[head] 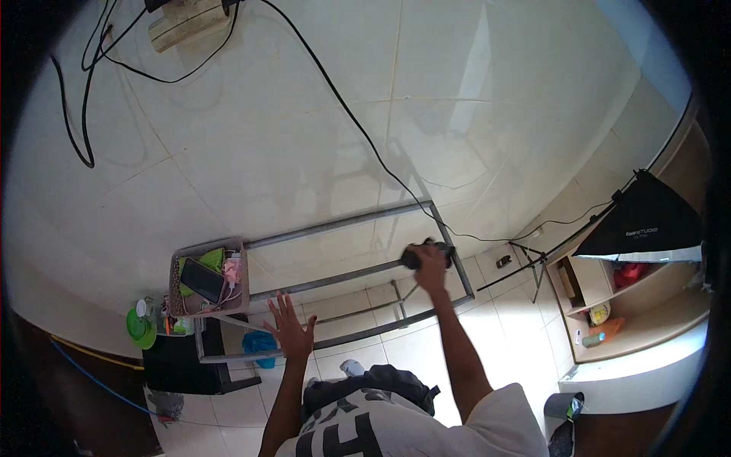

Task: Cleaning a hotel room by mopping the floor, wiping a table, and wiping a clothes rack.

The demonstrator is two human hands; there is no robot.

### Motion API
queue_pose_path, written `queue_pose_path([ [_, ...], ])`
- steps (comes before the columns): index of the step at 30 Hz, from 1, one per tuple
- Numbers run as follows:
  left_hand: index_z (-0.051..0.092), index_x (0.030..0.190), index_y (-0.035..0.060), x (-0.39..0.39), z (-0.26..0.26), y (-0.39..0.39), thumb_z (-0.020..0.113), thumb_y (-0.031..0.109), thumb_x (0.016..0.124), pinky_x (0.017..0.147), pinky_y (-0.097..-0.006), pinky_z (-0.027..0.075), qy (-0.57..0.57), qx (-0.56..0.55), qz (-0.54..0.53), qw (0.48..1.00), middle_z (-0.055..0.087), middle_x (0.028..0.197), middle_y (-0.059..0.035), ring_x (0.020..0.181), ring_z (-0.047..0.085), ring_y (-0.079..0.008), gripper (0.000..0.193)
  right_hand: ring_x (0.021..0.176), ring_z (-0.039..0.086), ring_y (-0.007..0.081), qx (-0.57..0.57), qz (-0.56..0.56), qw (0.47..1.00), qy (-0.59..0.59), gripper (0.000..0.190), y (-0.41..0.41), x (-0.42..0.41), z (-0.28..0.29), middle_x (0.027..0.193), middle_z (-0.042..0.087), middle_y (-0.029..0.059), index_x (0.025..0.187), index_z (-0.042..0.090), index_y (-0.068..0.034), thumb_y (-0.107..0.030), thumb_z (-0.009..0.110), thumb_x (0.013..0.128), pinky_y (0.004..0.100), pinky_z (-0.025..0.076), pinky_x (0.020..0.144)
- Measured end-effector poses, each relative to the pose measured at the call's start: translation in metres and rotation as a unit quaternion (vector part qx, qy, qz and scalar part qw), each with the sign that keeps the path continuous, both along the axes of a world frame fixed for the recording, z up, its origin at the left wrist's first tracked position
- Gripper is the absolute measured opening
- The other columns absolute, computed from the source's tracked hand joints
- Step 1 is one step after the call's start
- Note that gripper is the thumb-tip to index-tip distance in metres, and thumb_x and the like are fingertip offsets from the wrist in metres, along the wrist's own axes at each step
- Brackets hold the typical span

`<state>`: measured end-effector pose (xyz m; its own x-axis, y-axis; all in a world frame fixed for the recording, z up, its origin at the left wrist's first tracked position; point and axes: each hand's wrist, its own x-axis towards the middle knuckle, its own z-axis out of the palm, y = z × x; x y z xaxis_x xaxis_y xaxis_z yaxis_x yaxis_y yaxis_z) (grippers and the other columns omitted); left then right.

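A grey metal frame [337, 225], built of rails with open gaps between them, stretches before me against a tiled wall. My right hand [429, 267] grips a black object [410, 258] over the right end of the middle rail; its kind is unclear, since my fingers cover part of it. Empty and with fingers spread, my left hand [291, 328] hovers above or touches the front rail [377, 331]; which of the two I cannot tell. At the frame's left end sits a plastic basket [179, 274] holding a dark-screened phone [203, 281], a green cloth [213, 260] and a pink item [232, 269].
A black cable [354, 117] hangs down the wall [285, 143] and crosses the frame's far right corner. Right of it stand a tripod [534, 260], a black softbox [642, 223] and a shelf unit [628, 325]. Below the basket are a black bench [183, 363] and a blue bag [260, 344].
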<state>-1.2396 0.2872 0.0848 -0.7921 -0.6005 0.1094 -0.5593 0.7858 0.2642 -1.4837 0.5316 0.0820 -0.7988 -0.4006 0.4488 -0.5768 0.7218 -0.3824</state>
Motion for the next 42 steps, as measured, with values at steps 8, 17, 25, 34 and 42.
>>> queue_pose_path([
  [8,0.014,0.139,0.0079,0.003,-0.012,-0.002,0.043,0.056,0.081,0.099,-0.0637,0.000,0.014,0.002,-0.004,1.000,0.008,0.147,-0.0088,0.135,0.001,-0.0314,0.081,0.103,0.049,0.0296,-0.060,0.262,0.962,0.035,0.053,-0.171,0.107,-0.018,0.107,0.055,0.0122,0.115,0.056,-0.023,-0.003,0.054,0.067,0.0436,0.034,0.091],
  [17,0.013,0.140,0.0090,0.006,-0.005,-0.001,0.040,0.057,0.083,0.099,-0.0631,-0.001,0.026,-0.011,-0.002,1.000,0.008,0.147,-0.0075,0.135,0.001,-0.0308,0.079,0.109,0.047,0.0263,0.061,-0.072,0.994,0.052,0.050,0.010,0.008,0.000,0.112,0.055,0.0064,0.109,0.060,-0.026,0.002,0.044,0.071,0.0460,0.040,0.082],
  [25,0.014,0.140,0.0097,0.002,-0.008,-0.003,0.039,0.058,0.082,0.098,-0.0656,-0.001,0.029,-0.001,-0.011,1.000,0.008,0.147,-0.0062,0.135,0.000,-0.0305,0.079,0.102,0.051,0.0351,-0.032,-0.070,0.988,-0.132,0.046,0.099,0.007,0.003,0.114,0.053,0.0164,0.106,0.062,-0.018,0.005,0.054,0.067,0.0383,0.044,0.087],
  [34,0.017,0.139,0.0099,0.001,-0.008,0.001,0.027,0.067,0.082,0.099,-0.0635,-0.006,0.003,-0.002,-0.007,1.000,0.010,0.147,-0.0047,0.135,0.000,-0.0273,0.081,0.090,0.058,0.0352,-0.016,-0.124,0.971,-0.203,0.063,0.096,0.011,0.010,0.104,0.056,0.0207,0.131,0.037,-0.017,-0.004,0.058,0.072,0.0390,0.047,0.077],
  [42,0.016,0.139,0.0092,0.001,-0.007,-0.001,0.042,0.056,0.082,0.098,-0.0663,0.003,-0.003,-0.005,-0.017,1.000,0.010,0.147,-0.0054,0.135,0.000,-0.0295,0.078,0.072,0.063,0.0253,-0.167,-0.070,0.955,-0.235,0.056,0.103,-0.045,-0.023,0.087,0.062,0.0134,0.121,0.042,-0.008,-0.026,0.067,0.075,0.0352,0.051,0.064],
])
